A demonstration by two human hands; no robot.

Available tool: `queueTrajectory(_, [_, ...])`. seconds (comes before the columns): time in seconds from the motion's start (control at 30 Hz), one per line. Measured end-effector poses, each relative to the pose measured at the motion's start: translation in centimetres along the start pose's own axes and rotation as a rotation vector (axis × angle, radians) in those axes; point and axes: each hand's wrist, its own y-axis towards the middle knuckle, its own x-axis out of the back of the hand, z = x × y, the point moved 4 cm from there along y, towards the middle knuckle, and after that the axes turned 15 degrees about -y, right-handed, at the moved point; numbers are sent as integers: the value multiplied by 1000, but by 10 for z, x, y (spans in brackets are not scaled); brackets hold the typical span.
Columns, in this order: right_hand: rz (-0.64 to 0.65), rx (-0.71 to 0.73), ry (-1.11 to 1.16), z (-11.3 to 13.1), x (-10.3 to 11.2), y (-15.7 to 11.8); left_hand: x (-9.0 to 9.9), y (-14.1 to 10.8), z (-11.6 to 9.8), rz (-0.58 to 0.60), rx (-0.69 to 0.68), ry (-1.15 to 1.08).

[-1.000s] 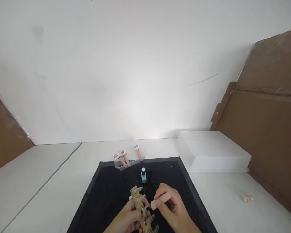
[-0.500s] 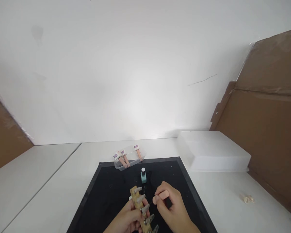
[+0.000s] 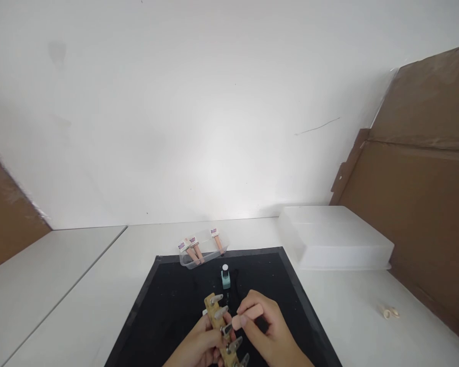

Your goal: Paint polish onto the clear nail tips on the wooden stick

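My left hand (image 3: 201, 340) is closed around a wooden strip (image 3: 211, 305), which slants down toward me. Several clear, grey-looking nail tips (image 3: 221, 312) stick out along its right side. A small white edge shows beside the strip, mostly hidden by my fingers. Between the thumb and fingers of my right hand (image 3: 270, 326) is a pink nail polish brush cap (image 3: 252, 313). Its lower end comes up against a nail tip midway along the strip; the bristles are hidden. A teal nail polish bottle (image 3: 225, 280) with a white-topped dark cap stands upright beyond both hands.
Under the hands lies a black mat (image 3: 168, 300). At its far edge, a clear tray (image 3: 206, 259) holds pink-handled pieces with white labelled ends. A translucent white bin (image 3: 340, 239) sits back right. Small cream rings (image 3: 387, 313) lie to the right. Cardboard (image 3: 416, 204) rises at the right side.
My right hand has shifted left and slightly down, bringing the pink brush cap to the nail tip. The thin dark brush end seen earlier is now hidden. My left hand stays in place.
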Motion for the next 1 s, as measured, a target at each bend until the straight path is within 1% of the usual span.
queueTrajectory(0.17, [-48, -94, -35, -13, -2, 1, -1, -3, -1, 33, 18, -11])
queueTrajectory(0.23, [-73, -127, -11, -17, -2, 1, -2, -4, -1, 48, 10, -6])
queueTrajectory(0.33, [-105, -131, 61, -18, 0, 1, -1, -5, -1, 24, 7, -3])
queueTrajectory(0.47, [-78, -107, 105, -11, 2, 1, -3, -7, -3, 8, 6, -11])
queueTrajectory(0.6, [8, -58, 76, -2, 1, 0, -6, -7, -5, 10, 2, 10])
queueTrajectory(0.67, [20, -69, 59, -3, 0, 0, -7, -6, -5, 8, 2, 12])
queueTrajectory(0.87, [-48, -181, 51, -18, -2, 2, -2, -5, -3, -20, 15, 0])
queueTrajectory(1.0, [-76, -169, 121, -20, -2, 2, -3, -8, -4, -22, 11, 17])
